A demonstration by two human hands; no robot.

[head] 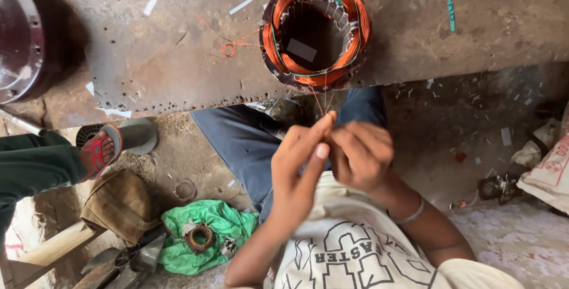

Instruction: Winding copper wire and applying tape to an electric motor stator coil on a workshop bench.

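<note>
A round motor stator (315, 31) wound with copper coils sits on a worn metal bench (178, 58), near its front edge. Thin copper wires (322, 100) run down from the stator to my hands. My left hand (302, 164) and my right hand (360, 154) are held together just below the bench edge, fingertips pinching the wire ends between them. A metal bangle circles my right wrist (412, 213). My knee in blue trousers (249, 141) is under the hands.
A dark round motor housing (24, 34) stands at the bench's left end. Another person's foot in a red sandal (99, 151) rests on the left. On the floor lie a green cloth with a small copper coil (200, 237), a brown bag (118, 203) and white sacks (548, 173).
</note>
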